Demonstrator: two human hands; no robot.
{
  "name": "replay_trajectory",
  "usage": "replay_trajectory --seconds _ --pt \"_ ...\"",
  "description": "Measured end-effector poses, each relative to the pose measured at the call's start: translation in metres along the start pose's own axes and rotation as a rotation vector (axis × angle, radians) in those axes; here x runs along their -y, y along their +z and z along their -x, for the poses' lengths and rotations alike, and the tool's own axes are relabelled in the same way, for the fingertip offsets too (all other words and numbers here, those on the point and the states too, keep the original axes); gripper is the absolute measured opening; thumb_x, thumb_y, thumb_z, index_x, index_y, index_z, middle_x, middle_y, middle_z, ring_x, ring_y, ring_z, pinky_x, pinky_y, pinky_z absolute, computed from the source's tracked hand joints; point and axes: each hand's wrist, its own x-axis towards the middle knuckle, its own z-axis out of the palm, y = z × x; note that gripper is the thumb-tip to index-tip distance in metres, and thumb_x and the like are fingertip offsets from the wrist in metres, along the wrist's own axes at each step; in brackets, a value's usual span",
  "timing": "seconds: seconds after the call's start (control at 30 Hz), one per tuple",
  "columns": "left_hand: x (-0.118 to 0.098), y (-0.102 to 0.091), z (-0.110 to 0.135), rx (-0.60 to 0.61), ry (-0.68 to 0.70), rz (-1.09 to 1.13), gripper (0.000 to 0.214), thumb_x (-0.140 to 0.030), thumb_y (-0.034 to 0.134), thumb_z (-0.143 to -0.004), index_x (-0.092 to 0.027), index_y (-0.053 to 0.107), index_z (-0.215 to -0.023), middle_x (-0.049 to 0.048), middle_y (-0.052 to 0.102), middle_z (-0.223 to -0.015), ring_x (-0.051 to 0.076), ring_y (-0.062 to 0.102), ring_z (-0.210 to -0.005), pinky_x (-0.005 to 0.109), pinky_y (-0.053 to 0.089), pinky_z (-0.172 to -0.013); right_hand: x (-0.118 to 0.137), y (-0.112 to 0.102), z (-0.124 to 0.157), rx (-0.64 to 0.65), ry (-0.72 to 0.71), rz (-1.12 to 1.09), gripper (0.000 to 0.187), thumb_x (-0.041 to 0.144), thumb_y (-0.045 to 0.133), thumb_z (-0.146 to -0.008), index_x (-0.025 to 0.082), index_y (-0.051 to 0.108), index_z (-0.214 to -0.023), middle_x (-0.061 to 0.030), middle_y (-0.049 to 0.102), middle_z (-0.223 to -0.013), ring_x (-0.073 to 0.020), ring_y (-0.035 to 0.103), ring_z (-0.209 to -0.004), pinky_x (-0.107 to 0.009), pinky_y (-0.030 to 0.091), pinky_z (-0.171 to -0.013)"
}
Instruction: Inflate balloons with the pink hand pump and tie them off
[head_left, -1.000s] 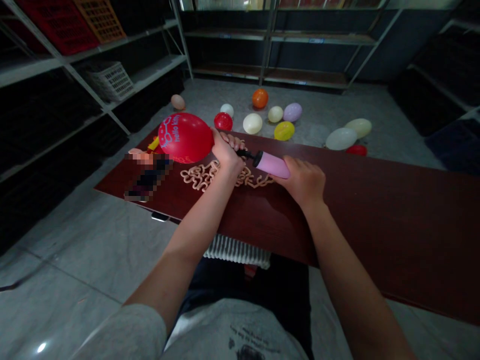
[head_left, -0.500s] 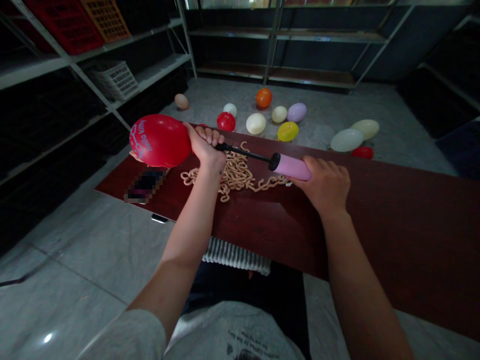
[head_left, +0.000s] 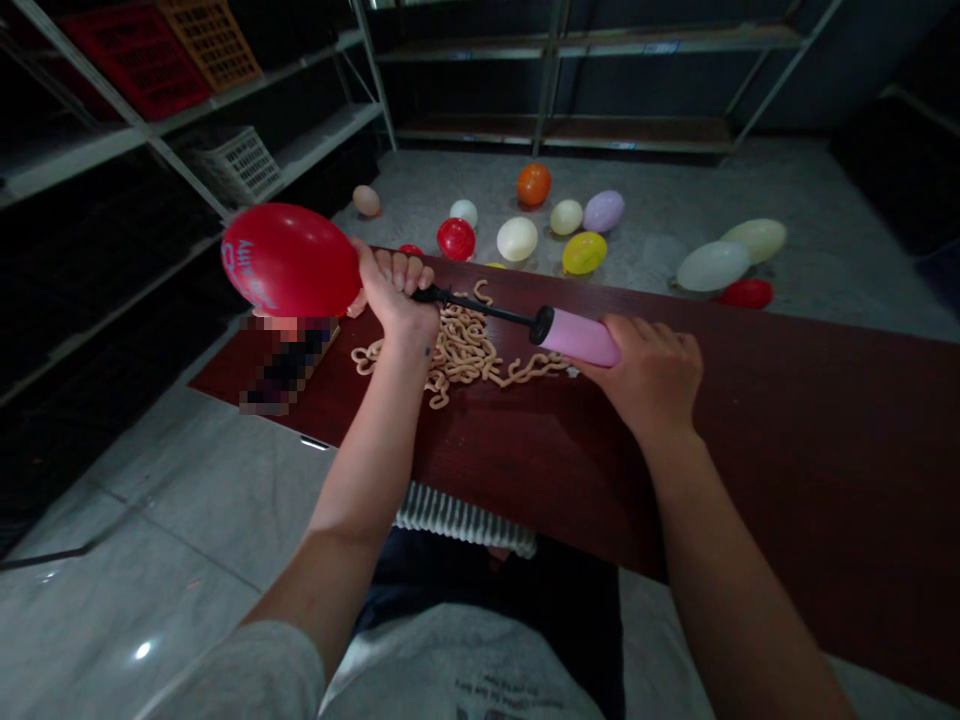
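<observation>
My left hand [head_left: 397, 290] is closed around the neck of an inflated red balloon [head_left: 296, 262] with printed lettering, and around the black end of a hand balloon pump [head_left: 579, 338]. Between my hands the pump's thin black rod shows, sticking out of the pink barrel. My right hand [head_left: 654, 375] is wrapped round the far end of that barrel. The joint of nozzle and balloon neck is hidden by my left fingers. Under the pump, a heap of curly beige strands [head_left: 465, 345] lies on the dark red-brown table [head_left: 750, 470].
A pixelated dark flat object [head_left: 292, 368] lies at the table's left end. Beyond the table, several balloons, among them an orange one [head_left: 533, 185] and a yellow one [head_left: 584, 253], rest on the grey floor. Metal shelves [head_left: 637, 130] line the back; crates [head_left: 240, 165] stand on the left shelves.
The red balloon looks somewhat larger and sits further left and slightly higher. A little more rod shows between my hands. The whole view has shifted slightly.
</observation>
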Motion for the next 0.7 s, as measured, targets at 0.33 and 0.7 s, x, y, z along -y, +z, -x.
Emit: replay_trajectory --seconds 0.33,0.7 --pt "0.026 0.007 0.025 0.092 -0.045 0.044 0.056 -0.047 0.039 -0.100 -0.019 0.019 -0.056 -0.0076 0.018 -0.043 0.006 0.017 -0.034 0.022 0.018 -0.036 0.020 0.003 0.005 0.050 -0.027 -0.097 0.048 0.062 0.060 -0.077 0.020 0.064 -0.102 -0.0069 0.071 -0.087 -0.0209 0.059 -0.075 -0.031 0.026 -0.067" --pt "0.049 0.008 0.042 0.137 -0.115 0.070 0.056 -0.042 0.042 -0.100 -0.019 0.023 -0.053 -0.0077 0.019 -0.040 0.006 0.018 -0.031 0.023 0.016 -0.034 0.044 -0.008 0.002 0.154 -0.018 -0.116 0.049 0.063 0.052 -0.081 0.019 0.065 -0.099 -0.0081 0.072 -0.083 -0.0202 0.060 -0.067 -0.031 0.026 -0.062"
